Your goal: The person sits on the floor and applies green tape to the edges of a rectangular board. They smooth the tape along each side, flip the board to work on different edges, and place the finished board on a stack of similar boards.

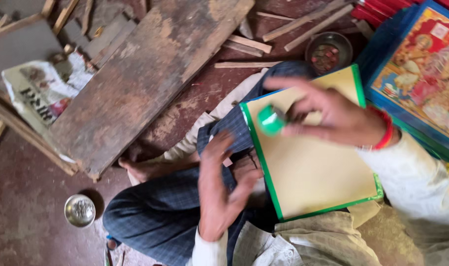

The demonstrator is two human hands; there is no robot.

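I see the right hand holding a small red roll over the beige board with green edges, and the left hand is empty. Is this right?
Not quite. In the head view the small roll held by the right hand is green, not red. The rest stands: it is over the beige board with green edges, and the left hand is empty.

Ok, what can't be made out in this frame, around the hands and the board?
Head view only:
- Green object in the right hand: motion-blurred, fingers cover part; its kind is unclear.
- Cream board with green edging: its top is hidden by that hand.
- Left hand: blurred; whether it holds anything is unclear.
- Dark bowl: contents too small.
- Colourful framed picture: cut by the right edge.
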